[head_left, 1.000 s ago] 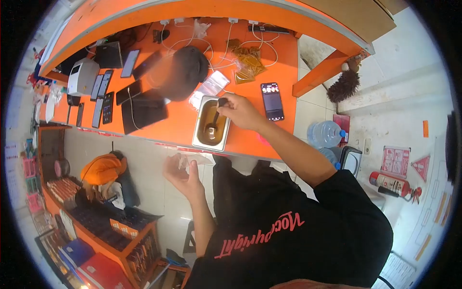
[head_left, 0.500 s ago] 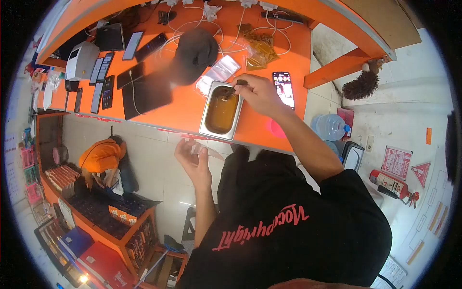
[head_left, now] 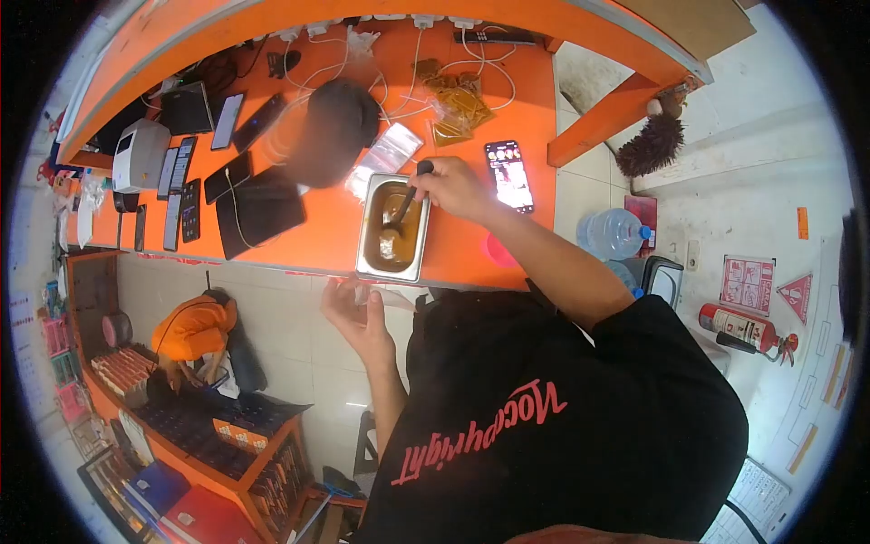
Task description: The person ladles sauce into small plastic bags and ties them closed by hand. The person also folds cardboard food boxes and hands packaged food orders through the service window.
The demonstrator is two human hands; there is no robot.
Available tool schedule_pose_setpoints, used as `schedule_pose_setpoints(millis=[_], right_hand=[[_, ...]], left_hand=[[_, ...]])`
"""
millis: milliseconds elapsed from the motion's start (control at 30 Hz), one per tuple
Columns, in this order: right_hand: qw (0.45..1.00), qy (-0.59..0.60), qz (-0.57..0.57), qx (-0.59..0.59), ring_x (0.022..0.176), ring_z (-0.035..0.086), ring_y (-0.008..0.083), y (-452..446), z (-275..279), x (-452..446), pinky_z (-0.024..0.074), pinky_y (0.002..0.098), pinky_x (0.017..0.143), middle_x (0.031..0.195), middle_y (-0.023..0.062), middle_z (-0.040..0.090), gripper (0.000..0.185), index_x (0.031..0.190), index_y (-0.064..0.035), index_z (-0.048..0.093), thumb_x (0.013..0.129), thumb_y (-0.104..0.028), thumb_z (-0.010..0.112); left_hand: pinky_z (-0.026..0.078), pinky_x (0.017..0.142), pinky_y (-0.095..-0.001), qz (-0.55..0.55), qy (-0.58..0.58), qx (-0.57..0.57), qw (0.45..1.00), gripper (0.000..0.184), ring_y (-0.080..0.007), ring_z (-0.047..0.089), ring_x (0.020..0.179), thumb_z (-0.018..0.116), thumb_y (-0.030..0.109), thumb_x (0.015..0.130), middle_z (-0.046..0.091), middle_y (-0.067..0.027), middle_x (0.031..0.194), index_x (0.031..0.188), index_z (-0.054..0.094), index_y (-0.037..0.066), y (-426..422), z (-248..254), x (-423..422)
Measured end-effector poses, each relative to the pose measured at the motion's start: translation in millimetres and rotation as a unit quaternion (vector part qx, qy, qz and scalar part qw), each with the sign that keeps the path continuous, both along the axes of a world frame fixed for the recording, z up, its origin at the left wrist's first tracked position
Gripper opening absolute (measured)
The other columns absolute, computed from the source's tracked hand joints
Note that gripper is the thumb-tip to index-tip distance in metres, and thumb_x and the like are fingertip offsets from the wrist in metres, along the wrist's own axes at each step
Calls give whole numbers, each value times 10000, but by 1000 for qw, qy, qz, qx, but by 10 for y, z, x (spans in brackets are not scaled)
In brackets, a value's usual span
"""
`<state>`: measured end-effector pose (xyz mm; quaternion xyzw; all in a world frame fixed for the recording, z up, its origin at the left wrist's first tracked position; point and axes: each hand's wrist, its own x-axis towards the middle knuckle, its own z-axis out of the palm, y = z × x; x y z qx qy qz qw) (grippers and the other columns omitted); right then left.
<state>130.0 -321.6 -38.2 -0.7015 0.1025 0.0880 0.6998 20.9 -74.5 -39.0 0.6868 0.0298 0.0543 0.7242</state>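
My right hand (head_left: 458,186) grips the dark handle of a small ladle (head_left: 400,214). The ladle's head dips into brown sauce (head_left: 391,249) inside a rectangular metal pan (head_left: 362,249) at the table's front edge. Just below the pan's near end, my left hand (head_left: 360,319) pinches a small clear plastic bag (head_left: 396,298), its fingers curled upward. A stack of flat clear bags (head_left: 390,152) lies behind the pan. Farther back are filled bags of brown sauce (head_left: 458,104).
On the orange table (head_left: 335,240) lie a lit phone (head_left: 509,177), a black cap (head_left: 340,122), a dark laptop-like slab (head_left: 261,218), several phones, cables and a white printer (head_left: 138,154). A person in orange (head_left: 192,328) bends at the left. A water jug (head_left: 614,234) stands right.
The ladle has moved from the pan's far end toward its middle, into the sauce. My left hand has come closer to the pan's near edge, still with the bag. The camera view shifted slightly.
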Motion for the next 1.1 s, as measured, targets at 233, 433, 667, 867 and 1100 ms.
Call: schedule_pose_setpoints(millis=[233, 433, 667, 867, 1100], right_hand=[[995, 79, -12, 58, 605, 520, 84, 10, -152, -46, 409, 240, 546, 764, 69, 663, 140, 971, -11, 690, 940, -125, 615], [980, 135, -42, 143, 596, 473, 79, -97, -148, -38, 350, 233, 502, 808, 84, 638, 161, 952, 12, 679, 931, -140, 631], [966, 126, -103, 200, 594, 454, 78, -134, -197, -80, 332, 242, 491, 746, 50, 595, 116, 886, -13, 664, 909, -124, 638], [953, 142, -142, 228, 600, 436, 57, -200, -241, -135, 316, 219, 493, 770, 27, 559, 142, 945, -5, 669, 959, -123, 591], [935, 101, -199, 276, 582, 439, 78, -326, -130, -230, 312, 234, 474, 751, 43, 564, 98, 940, -13, 615, 953, -110, 613]], left_hand=[[370, 1112, -428, 3, -3, -1, 1000, 596, -297, 487, 1332, 648, 76, 971, 518, -135, 1285, 1464, 314, 47, -115, -7, -7], [380, 1103, -420, 2, 13, 0, 1000, 611, -281, 491, 1306, 654, 59, 962, 514, -140, 1293, 1465, 307, 55, -94, -9, 17], [441, 1047, -389, -4, -27, 30, 999, 641, -268, 512, 1252, 662, -31, 922, 501, -137, 1293, 1453, 313, 50, 4, 75, 65], [490, 985, -375, 33, -60, 56, 996, 664, -264, 531, 1227, 704, -29, 891, 484, -142, 1329, 1434, 326, 41, 78, 117, 119], [482, 994, -385, 0, -139, 156, 978, 752, -268, 513, 1257, 780, -17, 836, 456, -183, 1392, 1431, 323, 31, 59, 142, 293]])
